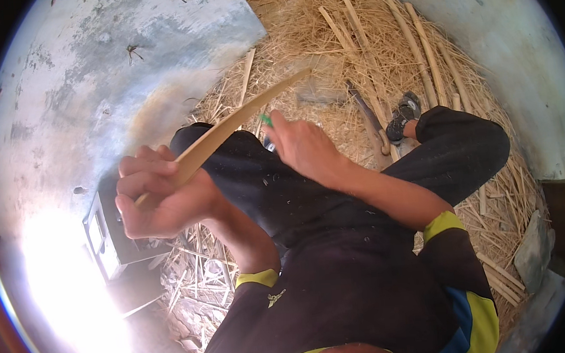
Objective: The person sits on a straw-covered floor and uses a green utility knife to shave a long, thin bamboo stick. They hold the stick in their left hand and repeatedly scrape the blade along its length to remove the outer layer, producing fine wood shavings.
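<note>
My left hand [174, 196] is closed round the lower end of a long, flat bamboo strip [227, 125]. The strip slants up and to the right, narrowing toward its far end. To the right of the strip, my right hand [307, 149] is closed, and a small green end [266, 120] sticks out past its thumb and fingers. What the green thing is, I cannot make out, as the hand hides most of it. Both hands are above my dark trousers [257, 178].
Shavings and split scraps [286, 21] cover the floor. Long bamboo pieces [424, 54] lie at the far right. A dark tool with a curved end [368, 116] rests by my shoe [404, 117]. A grey box [108, 236] stands left; a stone slab [533, 252] leans at right.
</note>
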Demonstrator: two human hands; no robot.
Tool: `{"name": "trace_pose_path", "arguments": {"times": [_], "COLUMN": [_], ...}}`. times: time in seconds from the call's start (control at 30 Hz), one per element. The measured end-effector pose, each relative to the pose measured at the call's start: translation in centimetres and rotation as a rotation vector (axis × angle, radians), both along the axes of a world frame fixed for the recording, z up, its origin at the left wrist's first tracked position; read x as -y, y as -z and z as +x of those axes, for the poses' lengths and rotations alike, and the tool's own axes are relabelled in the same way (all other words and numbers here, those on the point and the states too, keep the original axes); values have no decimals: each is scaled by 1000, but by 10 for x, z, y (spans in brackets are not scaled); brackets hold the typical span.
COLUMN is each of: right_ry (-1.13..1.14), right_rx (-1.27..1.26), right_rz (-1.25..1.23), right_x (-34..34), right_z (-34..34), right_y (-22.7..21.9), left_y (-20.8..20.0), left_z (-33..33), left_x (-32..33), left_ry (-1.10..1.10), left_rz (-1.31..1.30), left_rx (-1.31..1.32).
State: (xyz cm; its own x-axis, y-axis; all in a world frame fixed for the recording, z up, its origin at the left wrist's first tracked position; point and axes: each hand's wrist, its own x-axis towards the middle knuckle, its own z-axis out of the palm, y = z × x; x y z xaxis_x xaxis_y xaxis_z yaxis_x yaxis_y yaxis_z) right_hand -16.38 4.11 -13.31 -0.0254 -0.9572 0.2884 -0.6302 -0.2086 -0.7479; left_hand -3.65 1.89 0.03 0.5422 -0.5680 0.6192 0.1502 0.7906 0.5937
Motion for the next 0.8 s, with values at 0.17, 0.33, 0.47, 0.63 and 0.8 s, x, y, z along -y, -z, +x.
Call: {"name": "trace_pose_path", "arguments": {"times": [0.17, 0.33, 0.47, 0.63, 0.8], "right_ry": [-92, 13, -32, -36, -5], "right_rx": [-1, -76, -5, -131, -116], "right_rz": [-10, 36, 16, -98, 14], "right_x": [3, 29, 22, 42, 49], "right_z": [1, -22, -12, 1, 8], "right_y": [-18, 31, 29, 19, 31], "left_y": [-2, -9, -8, -10, -13], "left_z": [2, -5, -1, 24, 25], "left_x": [1, 5, 8, 29, 33], "left_ry": [-69, -75, -102, -170, -141], "left_rz": [12, 10, -46, -15, 75], "left_rx": [9, -76, 2, -58, -121]}}
